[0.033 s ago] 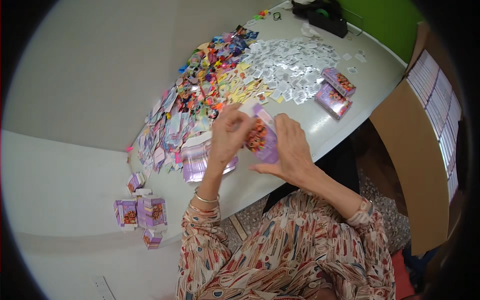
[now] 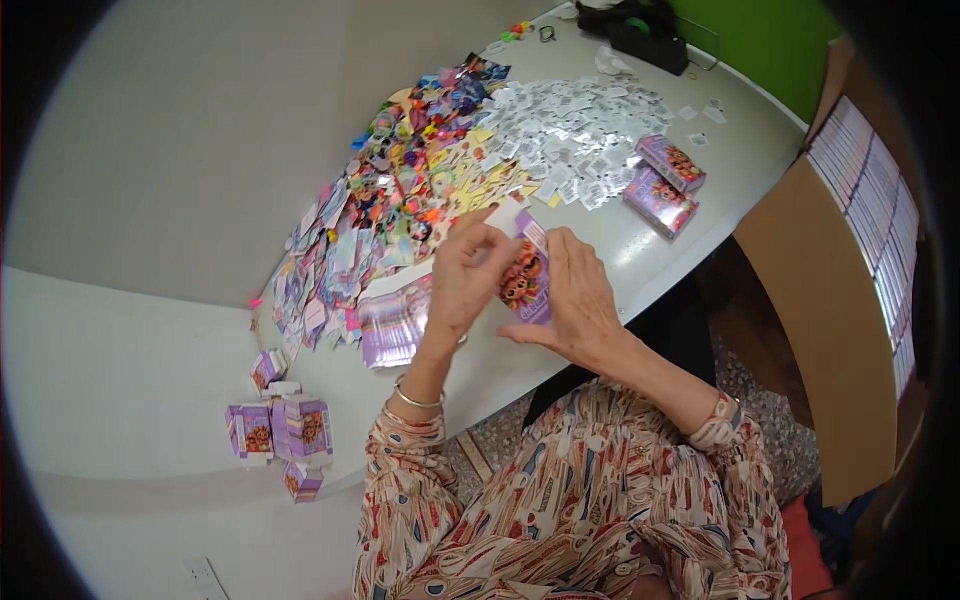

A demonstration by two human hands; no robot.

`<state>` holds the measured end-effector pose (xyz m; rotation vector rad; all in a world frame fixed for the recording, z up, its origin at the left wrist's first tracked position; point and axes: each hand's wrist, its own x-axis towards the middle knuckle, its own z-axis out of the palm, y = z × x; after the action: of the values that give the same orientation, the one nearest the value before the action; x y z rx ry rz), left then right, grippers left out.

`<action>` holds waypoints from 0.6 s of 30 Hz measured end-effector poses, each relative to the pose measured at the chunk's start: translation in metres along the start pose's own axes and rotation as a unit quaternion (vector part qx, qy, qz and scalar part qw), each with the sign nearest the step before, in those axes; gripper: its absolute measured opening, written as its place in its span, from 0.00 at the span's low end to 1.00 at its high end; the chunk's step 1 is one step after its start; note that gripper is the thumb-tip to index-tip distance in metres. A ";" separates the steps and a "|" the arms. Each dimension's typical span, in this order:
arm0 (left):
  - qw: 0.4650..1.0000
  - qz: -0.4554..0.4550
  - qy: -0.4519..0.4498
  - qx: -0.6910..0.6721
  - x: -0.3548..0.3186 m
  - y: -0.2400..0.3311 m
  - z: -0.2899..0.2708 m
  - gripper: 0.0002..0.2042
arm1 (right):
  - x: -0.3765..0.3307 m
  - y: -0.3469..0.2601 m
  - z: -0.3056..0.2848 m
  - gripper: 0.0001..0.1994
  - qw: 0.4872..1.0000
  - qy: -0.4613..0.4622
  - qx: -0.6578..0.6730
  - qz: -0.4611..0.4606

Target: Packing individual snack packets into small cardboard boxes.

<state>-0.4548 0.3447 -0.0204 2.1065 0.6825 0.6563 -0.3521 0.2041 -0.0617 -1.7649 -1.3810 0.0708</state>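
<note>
A small purple carton (image 2: 527, 278) with a colourful cartoon picture is between my hands, tilted above the table, its white-edged upper end lifted open. My right hand (image 2: 583, 300) grips its right side, with the thumb below and the fingers along the edge. The fingers of my left hand (image 2: 462, 285) are curled and pinched at its upper left edge. Just behind my left hand lies a stack of flat, overlapping purple cartons (image 2: 392, 325), partly hidden by my wrist.
Beyond my hands spread heaps of shiny colourful packets (image 2: 340, 250), small bright trinkets (image 2: 400, 160), yellow cards (image 2: 475, 180) and white labels (image 2: 580, 130). Two filled-out purple boxes (image 2: 660, 200) sit at right, several more cartons (image 2: 303, 425) at left. A cardboard box (image 2: 825, 330) stands beside the table; a black tape dispenser (image 2: 650, 45) is at the back.
The carton has turned slightly in my hands, so its picture faces me more. The whole view has shifted a little; my grip looks the same.
</note>
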 end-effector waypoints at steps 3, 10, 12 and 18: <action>0.999 0.012 -0.021 -0.038 -0.002 0.005 0.026 0.07 | -0.007 0.022 0.008 0.51 0.998 -0.004 0.021 0.058; 0.975 -0.074 -0.002 -0.211 -0.018 -0.003 0.049 0.12 | -0.005 0.045 -0.016 0.39 0.977 -0.075 0.075 0.187; 0.965 -0.085 -0.022 -0.246 -0.028 -0.009 0.052 0.15 | -0.003 0.049 -0.022 0.36 0.964 -0.121 0.098 0.215; 0.934 -0.134 -0.089 -0.320 -0.039 -0.020 0.063 0.20 | -0.014 0.065 -0.026 0.32 0.948 -0.131 0.237 0.166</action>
<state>-0.4460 0.2960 -0.0791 1.4157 0.5444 0.4478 -0.2939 0.1773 -0.0936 -1.5894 -1.1074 0.7815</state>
